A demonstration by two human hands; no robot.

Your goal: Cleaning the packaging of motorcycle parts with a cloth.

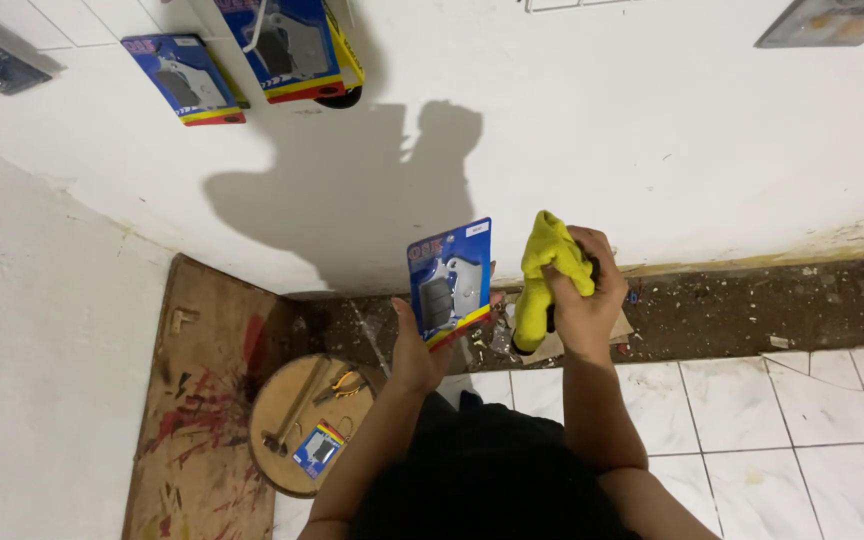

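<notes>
Fingers (574, 262) of right hand (584, 300) bunching yellow cloth (544, 275), just right of upright blister pack (450, 282) gripped by left hand (418, 350).

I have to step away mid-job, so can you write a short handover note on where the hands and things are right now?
Left hand holds a blue blister pack upright in front of the white wall. Right hand grips a yellow cloth beside the pack, not touching it. More packs hang on the wall above. On the floor, a round wooden board carries a hammer, pliers and another pack. Wiping looks not yet begun.
</notes>
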